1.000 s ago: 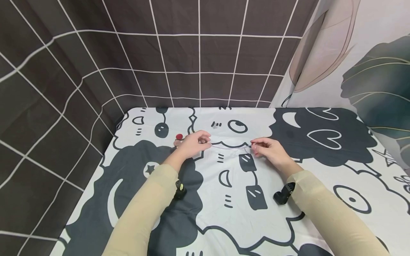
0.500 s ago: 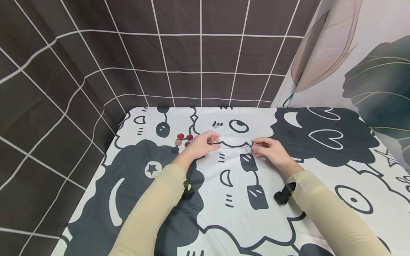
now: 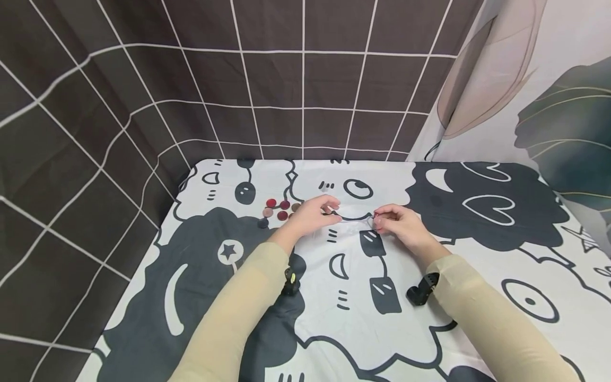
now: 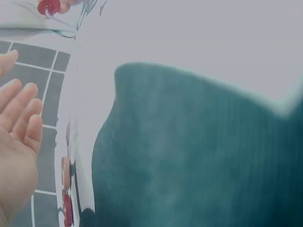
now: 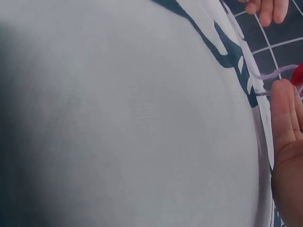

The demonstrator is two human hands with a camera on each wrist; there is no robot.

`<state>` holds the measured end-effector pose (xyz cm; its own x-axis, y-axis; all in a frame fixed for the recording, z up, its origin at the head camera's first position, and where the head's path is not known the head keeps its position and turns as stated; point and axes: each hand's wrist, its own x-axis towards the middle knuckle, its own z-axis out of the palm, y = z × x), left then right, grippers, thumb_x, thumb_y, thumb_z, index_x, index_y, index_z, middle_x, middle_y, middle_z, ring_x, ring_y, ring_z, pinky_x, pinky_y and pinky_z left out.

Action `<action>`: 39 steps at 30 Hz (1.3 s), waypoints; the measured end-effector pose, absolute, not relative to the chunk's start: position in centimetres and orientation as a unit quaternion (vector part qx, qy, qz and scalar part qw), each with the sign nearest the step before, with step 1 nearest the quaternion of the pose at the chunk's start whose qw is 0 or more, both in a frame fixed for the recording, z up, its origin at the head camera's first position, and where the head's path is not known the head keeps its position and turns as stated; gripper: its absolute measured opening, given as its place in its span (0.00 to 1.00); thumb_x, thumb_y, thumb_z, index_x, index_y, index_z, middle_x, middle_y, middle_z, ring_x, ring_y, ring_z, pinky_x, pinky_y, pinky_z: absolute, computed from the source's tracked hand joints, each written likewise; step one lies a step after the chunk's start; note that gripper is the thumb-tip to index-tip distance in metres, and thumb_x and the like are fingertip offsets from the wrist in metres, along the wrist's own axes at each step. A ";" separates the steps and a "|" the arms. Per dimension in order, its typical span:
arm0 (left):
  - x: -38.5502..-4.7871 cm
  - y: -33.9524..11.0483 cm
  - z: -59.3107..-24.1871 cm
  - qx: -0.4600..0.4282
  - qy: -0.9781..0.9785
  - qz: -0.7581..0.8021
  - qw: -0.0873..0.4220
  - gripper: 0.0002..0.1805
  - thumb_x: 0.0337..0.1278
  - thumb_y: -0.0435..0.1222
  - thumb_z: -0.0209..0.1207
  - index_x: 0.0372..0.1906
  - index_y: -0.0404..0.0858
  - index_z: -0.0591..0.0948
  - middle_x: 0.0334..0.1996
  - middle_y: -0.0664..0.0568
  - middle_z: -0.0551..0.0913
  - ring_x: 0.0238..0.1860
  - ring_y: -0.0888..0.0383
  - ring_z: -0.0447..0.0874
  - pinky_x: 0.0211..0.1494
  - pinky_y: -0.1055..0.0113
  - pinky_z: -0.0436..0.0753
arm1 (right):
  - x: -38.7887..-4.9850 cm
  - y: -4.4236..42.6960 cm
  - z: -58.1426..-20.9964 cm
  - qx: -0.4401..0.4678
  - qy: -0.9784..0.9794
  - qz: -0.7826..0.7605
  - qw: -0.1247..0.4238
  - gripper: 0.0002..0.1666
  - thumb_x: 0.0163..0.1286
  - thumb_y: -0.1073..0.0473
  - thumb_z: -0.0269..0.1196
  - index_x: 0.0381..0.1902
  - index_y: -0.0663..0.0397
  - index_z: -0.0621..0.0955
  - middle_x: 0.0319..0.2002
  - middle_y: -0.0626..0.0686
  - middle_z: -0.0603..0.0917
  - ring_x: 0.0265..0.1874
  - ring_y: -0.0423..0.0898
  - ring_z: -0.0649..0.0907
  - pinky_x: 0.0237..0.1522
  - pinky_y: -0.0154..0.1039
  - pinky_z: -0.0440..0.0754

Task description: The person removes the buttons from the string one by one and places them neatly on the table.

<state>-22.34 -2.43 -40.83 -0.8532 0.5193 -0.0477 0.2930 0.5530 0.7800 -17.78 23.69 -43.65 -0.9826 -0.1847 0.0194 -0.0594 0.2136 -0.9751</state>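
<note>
My right hand point(image 3: 397, 223) pinches a red button point(image 4: 49, 6) between thumb and fingers, just above the patterned cloth. A pale thread point(image 5: 274, 74) runs from the button; in the head view it stretches towards my left hand point(image 3: 312, 215). The left hand hovers to the left, its fingers loosely bent and thumb and index fingertips apart. Whether the thread touches its fingertips is hidden. Left of that hand lie several round buttons, among them a red one point(image 3: 271, 202), a pink one point(image 3: 268, 211) and a dark one point(image 3: 262, 223); the hand partly covers some others.
A black-and-white cartoon cloth point(image 3: 343, 339) covers the table. Behind and to the left hangs a dark grid-patterned curtain point(image 3: 267, 79), and a leaf-print curtain point(image 3: 496, 95) hangs at the right. A black wrist camera point(image 3: 422, 289) sits on the right wrist.
My left hand has moved right towards the right hand, uncovering more buttons. The visible thread between the hands has become shorter. My right hand has stayed nearly in place, still pinching the red button.
</note>
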 end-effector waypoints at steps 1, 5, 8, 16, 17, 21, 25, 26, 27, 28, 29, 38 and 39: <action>-22.3 -2.3 -40.8 0.233 0.871 0.410 0.139 0.24 0.56 0.44 0.62 0.57 0.44 0.75 0.48 0.58 0.79 0.48 0.61 0.74 0.50 0.63 0.74 | -17.8 23.7 -43.6 -0.079 0.778 -0.622 0.050 0.21 0.63 0.65 0.63 0.50 0.75 0.74 0.33 0.49 0.82 0.30 0.40 0.83 0.35 0.35 0.82; -22.3 -2.1 -40.9 0.233 0.871 0.409 0.142 0.24 0.55 0.45 0.62 0.57 0.45 0.75 0.48 0.57 0.79 0.47 0.62 0.74 0.48 0.64 0.74 | -17.8 23.8 -43.7 -0.080 0.776 -0.624 0.051 0.21 0.63 0.65 0.63 0.50 0.76 0.73 0.33 0.50 0.82 0.31 0.40 0.82 0.35 0.35 0.82; -22.4 -1.9 -41.0 0.236 0.867 0.414 0.144 0.24 0.55 0.45 0.63 0.57 0.43 0.75 0.47 0.57 0.79 0.46 0.61 0.74 0.46 0.66 0.75 | -17.8 23.9 -43.7 -0.080 0.776 -0.623 0.052 0.21 0.63 0.65 0.62 0.50 0.76 0.73 0.35 0.54 0.81 0.31 0.40 0.82 0.35 0.35 0.82; -22.4 -0.8 -40.3 0.260 0.867 0.400 0.146 0.25 0.55 0.44 0.63 0.58 0.42 0.75 0.46 0.58 0.79 0.47 0.61 0.75 0.47 0.67 0.74 | -17.6 23.8 -43.7 -0.081 0.773 -0.627 0.052 0.22 0.63 0.66 0.62 0.50 0.77 0.72 0.34 0.52 0.81 0.30 0.40 0.82 0.35 0.35 0.82; -22.3 -0.6 -40.2 0.262 0.867 0.397 0.149 0.25 0.55 0.44 0.63 0.58 0.42 0.75 0.46 0.58 0.79 0.47 0.60 0.76 0.48 0.67 0.74 | -17.6 23.8 -43.7 -0.081 0.773 -0.627 0.052 0.21 0.63 0.66 0.62 0.50 0.77 0.72 0.34 0.51 0.81 0.30 0.40 0.82 0.35 0.35 0.82; -22.1 -0.2 -40.2 0.267 0.860 0.406 0.157 0.25 0.55 0.43 0.64 0.58 0.41 0.74 0.46 0.57 0.80 0.48 0.60 0.76 0.49 0.68 0.74 | -17.5 23.6 -43.6 -0.080 0.775 -0.624 0.051 0.21 0.63 0.66 0.62 0.49 0.77 0.72 0.33 0.49 0.82 0.30 0.40 0.83 0.34 0.35 0.82; -21.9 0.4 -40.4 0.276 0.855 0.410 0.157 0.25 0.54 0.43 0.64 0.57 0.40 0.74 0.46 0.56 0.80 0.48 0.61 0.76 0.48 0.70 0.74 | -17.5 23.7 -43.6 -0.078 0.775 -0.625 0.052 0.21 0.64 0.65 0.62 0.49 0.77 0.72 0.33 0.50 0.82 0.30 0.41 0.83 0.34 0.35 0.82; -21.9 0.5 -40.5 0.279 0.853 0.412 0.156 0.25 0.54 0.43 0.64 0.57 0.40 0.74 0.46 0.56 0.80 0.48 0.61 0.76 0.48 0.71 0.74 | -17.5 23.7 -43.6 -0.078 0.773 -0.627 0.052 0.21 0.64 0.66 0.62 0.49 0.77 0.72 0.33 0.51 0.82 0.30 0.41 0.83 0.34 0.35 0.82; -21.9 0.6 -40.6 0.281 0.852 0.413 0.157 0.25 0.55 0.43 0.64 0.57 0.40 0.74 0.46 0.56 0.80 0.48 0.61 0.76 0.48 0.71 0.74 | -17.5 23.7 -43.6 -0.079 0.772 -0.629 0.053 0.21 0.64 0.66 0.62 0.49 0.78 0.72 0.33 0.51 0.82 0.30 0.41 0.83 0.34 0.35 0.82; -21.9 0.7 -40.7 0.283 0.851 0.413 0.158 0.25 0.55 0.42 0.64 0.57 0.40 0.74 0.46 0.56 0.80 0.48 0.62 0.76 0.48 0.71 0.74 | -17.5 23.7 -43.6 -0.081 0.770 -0.631 0.053 0.21 0.64 0.66 0.62 0.49 0.78 0.71 0.33 0.51 0.82 0.30 0.41 0.83 0.34 0.35 0.82; -21.9 0.8 -40.8 0.285 0.851 0.413 0.159 0.25 0.55 0.42 0.64 0.57 0.40 0.74 0.46 0.57 0.80 0.47 0.62 0.76 0.48 0.71 0.74 | -17.5 23.7 -43.6 -0.083 0.767 -0.634 0.055 0.21 0.64 0.67 0.61 0.49 0.78 0.71 0.34 0.51 0.82 0.30 0.41 0.83 0.35 0.35 0.82; -21.7 2.0 -40.7 0.298 0.853 0.392 0.174 0.24 0.56 0.44 0.63 0.58 0.44 0.74 0.44 0.59 0.80 0.46 0.65 0.74 0.48 0.70 0.73 | -17.7 23.1 -43.6 -0.094 0.755 -0.646 0.064 0.18 0.63 0.67 0.62 0.46 0.74 0.72 0.32 0.52 0.82 0.30 0.44 0.84 0.35 0.38 0.83; -21.7 2.1 -40.7 0.302 0.852 0.390 0.173 0.24 0.56 0.44 0.63 0.57 0.44 0.74 0.44 0.59 0.80 0.46 0.65 0.74 0.48 0.71 0.73 | -17.7 23.1 -43.6 -0.095 0.754 -0.646 0.064 0.18 0.63 0.67 0.62 0.46 0.74 0.72 0.32 0.52 0.82 0.30 0.44 0.84 0.35 0.39 0.83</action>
<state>-21.70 2.12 -40.67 -0.7570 0.6507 -0.0600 0.3803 0.5133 0.7693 -17.73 23.09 -43.59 -0.9738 -0.2260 0.0256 -0.0599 0.1466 -0.9874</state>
